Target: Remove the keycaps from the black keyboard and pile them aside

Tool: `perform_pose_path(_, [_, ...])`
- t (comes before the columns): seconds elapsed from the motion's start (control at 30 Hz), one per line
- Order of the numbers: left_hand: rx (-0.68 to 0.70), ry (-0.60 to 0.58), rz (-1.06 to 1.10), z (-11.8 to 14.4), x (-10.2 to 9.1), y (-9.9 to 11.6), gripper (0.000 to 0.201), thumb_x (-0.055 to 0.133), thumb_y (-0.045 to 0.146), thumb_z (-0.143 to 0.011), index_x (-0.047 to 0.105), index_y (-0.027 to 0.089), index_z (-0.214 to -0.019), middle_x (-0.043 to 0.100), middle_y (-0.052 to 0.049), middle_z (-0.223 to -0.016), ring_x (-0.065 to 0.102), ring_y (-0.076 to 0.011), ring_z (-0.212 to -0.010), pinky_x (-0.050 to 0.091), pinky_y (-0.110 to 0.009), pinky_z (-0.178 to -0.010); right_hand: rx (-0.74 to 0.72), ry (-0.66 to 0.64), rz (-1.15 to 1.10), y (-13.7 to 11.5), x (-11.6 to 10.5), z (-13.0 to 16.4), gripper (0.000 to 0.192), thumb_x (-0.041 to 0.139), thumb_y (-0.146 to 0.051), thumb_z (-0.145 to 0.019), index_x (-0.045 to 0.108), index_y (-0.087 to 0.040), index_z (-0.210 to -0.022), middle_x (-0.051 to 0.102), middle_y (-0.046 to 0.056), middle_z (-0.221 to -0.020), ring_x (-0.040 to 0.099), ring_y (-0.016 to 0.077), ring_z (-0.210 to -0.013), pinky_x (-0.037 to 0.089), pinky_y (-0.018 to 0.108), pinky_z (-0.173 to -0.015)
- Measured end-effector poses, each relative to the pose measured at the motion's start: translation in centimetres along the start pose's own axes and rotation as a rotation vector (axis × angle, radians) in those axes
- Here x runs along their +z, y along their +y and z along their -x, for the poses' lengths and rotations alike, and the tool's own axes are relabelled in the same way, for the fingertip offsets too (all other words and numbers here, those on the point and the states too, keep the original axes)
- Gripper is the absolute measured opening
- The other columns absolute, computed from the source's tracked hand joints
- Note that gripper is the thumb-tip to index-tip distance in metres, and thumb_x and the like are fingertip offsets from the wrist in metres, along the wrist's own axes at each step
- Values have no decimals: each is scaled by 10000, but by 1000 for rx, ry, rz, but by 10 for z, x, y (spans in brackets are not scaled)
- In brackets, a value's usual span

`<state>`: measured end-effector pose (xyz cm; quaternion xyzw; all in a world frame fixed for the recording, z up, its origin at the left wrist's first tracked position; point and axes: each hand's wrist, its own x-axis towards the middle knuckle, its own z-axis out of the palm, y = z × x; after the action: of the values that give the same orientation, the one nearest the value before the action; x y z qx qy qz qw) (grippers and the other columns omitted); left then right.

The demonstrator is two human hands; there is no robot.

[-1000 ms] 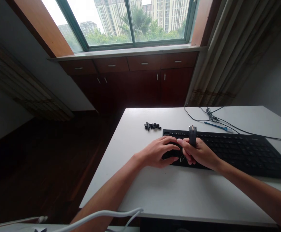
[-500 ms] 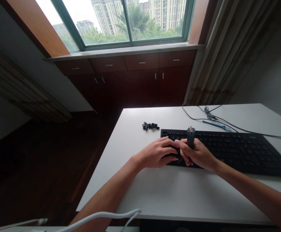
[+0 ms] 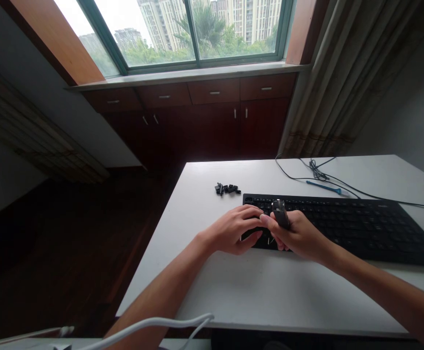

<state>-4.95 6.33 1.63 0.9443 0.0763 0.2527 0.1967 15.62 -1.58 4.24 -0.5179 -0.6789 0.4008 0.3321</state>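
Note:
A black keyboard [image 3: 353, 226] lies on the white table. Over its left end is my left hand [image 3: 237, 228], fingers bent and apart, its index fingertip close to my right thumb. I see nothing held in it. My right hand [image 3: 295, 233] is closed around a dark-handled keycap puller [image 3: 280, 215], whose handle end sticks up above the fist. Thin wire loops show below the fingers, down at the keys. Both hands hide the keys beneath them. Beyond the keyboard's left corner sits a small pile of loose black keycaps [image 3: 227, 189].
Behind the keyboard lie a thin blue-handled brush [image 3: 324, 187] and a black cable [image 3: 372, 195] with a bundled coil. A white cable [image 3: 161, 322] crosses the near edge of the white table [image 3: 182, 204]. Dark wooden cabinets [image 3: 204, 126] stand under the window.
The keycap puller's handle has tipped to the left and lower in my right hand. My left fingers have drawn in slightly, the thumb pulling back left.

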Motion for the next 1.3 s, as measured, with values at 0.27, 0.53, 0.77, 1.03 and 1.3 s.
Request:
perform_pose_path(0.27, [15,-1,1,0,1,0,319,579,216,-894,627,170,-1206,655,-135,-1181,597,-271,-1142,541,-442,-1003,102,-74,-86,0,-7,-10,494,567,-462,-966,522,-183,-560,541,-11,-474,549,126,-422,416,220,-435])
perform_pose_path(0.53, [85,61,-51,1,0,-2,165,632,250,-877,740,206,-993,696,-86,-964,640,-230,-963,566,-400,-889,-43,-212,25,-4,-13,-18,452,573,-420,-975,518,-180,-596,507,-33,-481,470,104,-455,347,219,-456])
perform_pose_path(0.77, [121,92,-82,2,3,-5,146,666,297,-892,771,200,-922,716,-94,-982,654,-227,-955,578,-380,-864,10,-237,31,-5,-18,-23,467,542,-463,-986,510,-182,-614,497,-38,-454,471,102,-429,353,216,-451])
perform_pose_path(1.03, [99,103,-104,3,6,-7,201,643,353,-929,771,199,-904,744,-82,-940,679,-221,-906,581,-373,-839,28,-218,49,-4,-12,-25,471,544,-485,-977,525,-180,-619,484,-36,-453,477,107,-420,347,219,-435])
perform_pose_path(1.3, [100,91,-84,3,5,-6,179,640,326,-933,760,193,-954,751,-84,-1037,690,-216,-948,580,-361,-865,-21,-162,50,9,-7,-24,445,529,-486,-985,565,-173,-670,494,-34,-500,483,112,-450,355,228,-441])
